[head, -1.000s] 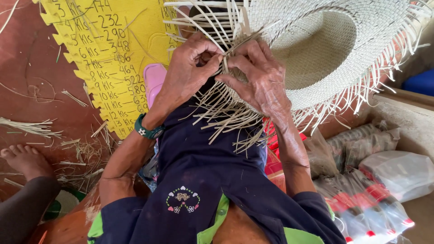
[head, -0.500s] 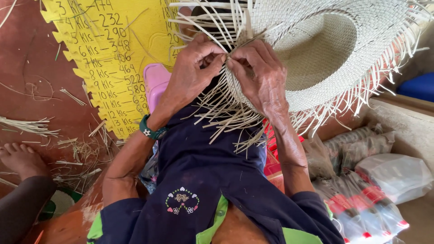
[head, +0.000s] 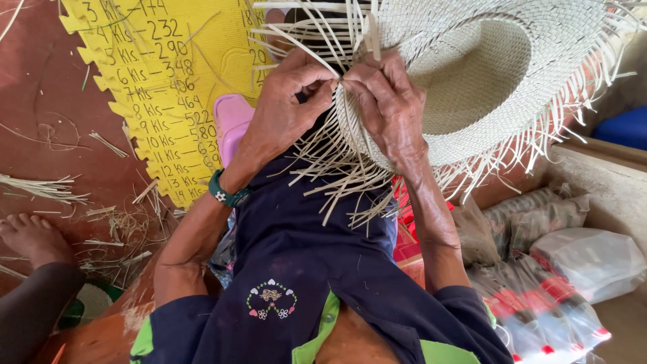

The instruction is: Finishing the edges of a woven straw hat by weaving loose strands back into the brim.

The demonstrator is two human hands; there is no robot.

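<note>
Yellow foam mat (head: 162, 94) with handwritten figures on the red-brown floor (head: 40, 87), pink slipper (head: 232, 121) at its edge, loose straw scraps (head: 114, 222) near another person's bare foot (head: 30, 236), clear plastic bags (head: 586, 259) and red-capped bottles (head: 539, 313) at right.

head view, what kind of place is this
Probably a home weaving spot on the floor: both hands, left hand and right hand, plait a half-woven straw hat, with loose straw strips scattered on the reddish floor.
</note>
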